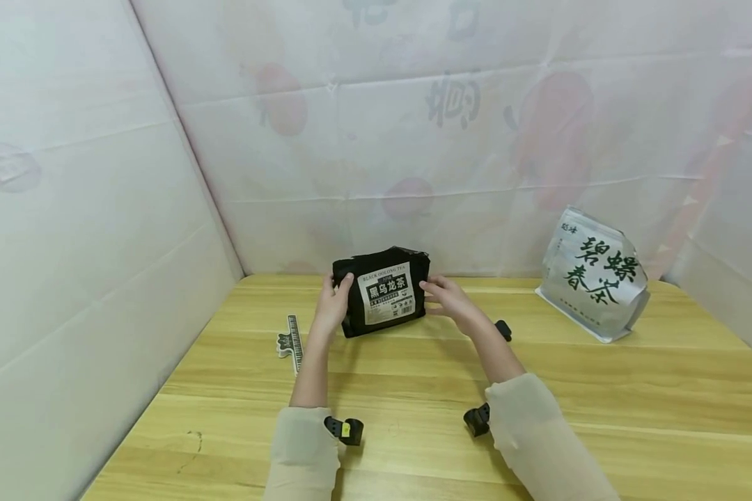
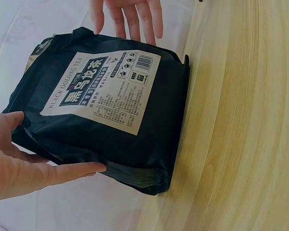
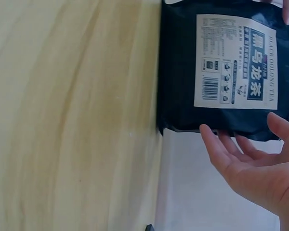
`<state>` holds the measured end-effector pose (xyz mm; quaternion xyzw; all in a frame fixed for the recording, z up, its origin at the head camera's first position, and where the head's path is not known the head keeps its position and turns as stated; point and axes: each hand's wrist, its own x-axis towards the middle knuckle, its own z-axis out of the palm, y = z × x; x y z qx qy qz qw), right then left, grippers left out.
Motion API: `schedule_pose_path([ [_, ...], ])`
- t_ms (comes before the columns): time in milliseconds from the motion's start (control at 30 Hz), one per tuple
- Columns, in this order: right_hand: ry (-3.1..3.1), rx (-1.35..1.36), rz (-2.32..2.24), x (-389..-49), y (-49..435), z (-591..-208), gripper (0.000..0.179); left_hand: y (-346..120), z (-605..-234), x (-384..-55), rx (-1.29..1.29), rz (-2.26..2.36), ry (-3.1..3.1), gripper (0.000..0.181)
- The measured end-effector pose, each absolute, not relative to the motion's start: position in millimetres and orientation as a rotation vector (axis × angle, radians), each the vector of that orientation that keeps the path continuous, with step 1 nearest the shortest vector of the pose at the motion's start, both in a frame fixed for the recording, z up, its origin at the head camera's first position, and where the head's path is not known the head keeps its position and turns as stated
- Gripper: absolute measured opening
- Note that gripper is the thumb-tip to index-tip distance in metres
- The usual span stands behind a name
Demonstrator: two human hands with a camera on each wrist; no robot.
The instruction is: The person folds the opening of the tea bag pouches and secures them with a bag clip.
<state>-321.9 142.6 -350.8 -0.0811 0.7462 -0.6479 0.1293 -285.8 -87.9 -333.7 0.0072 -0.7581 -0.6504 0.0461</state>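
Black, boxy, plastic-looking tea pouch (image 1: 385, 293) sits between left hand (image 1: 331, 305), pinching one side, and right hand (image 1: 454, 300), loosely spread along the other; uneven support could send it toppling sideways.

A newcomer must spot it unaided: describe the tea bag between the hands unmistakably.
Toward the back of the wooden table, the tea bag is between the left hand and right hand. Unlike the white bag farther right, it is black, with a pale label reading BLACK OOLONG TEA.
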Motion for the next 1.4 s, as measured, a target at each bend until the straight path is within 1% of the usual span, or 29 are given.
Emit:
schedule_pose_path([
  [300,2.146,-0.262,-1.891,-315.8,150.3,-353.4,0.063,-85.1,-333.5,-285.6,0.004,-1.962,-2.321,0.057],
  [500,2.129,-0.289,-1.895,-309.9,152.7,-352.6,0.065,-85.5,-331.9,-285.7,-0.009,-2.005,-2.309,0.054],
  [867,2.178,-0.262,-1.837,-304.4,152.9,-348.5,0.065,-90.4,-329.0,-280.6,0.024,-2.034,-2.388,0.063],
  [967,2.215,-0.237,-1.823,-303.2,151.4,-347.3,0.063,-91.5,-328.9,-279.1,0.008,-2.056,-2.387,0.062],
  [1133,2.260,-0.222,-1.812,-302.1,149.5,-347.5,0.058,-91.6,-326.4,-276.4,-0.027,-2.088,-2.353,0.052],
  [1400,2.325,-0.243,-1.792,-302.4,148.3,-349.8,0.053,-91.5,-326.1,-275.7,0.014,-2.051,-2.358,0.056],
])
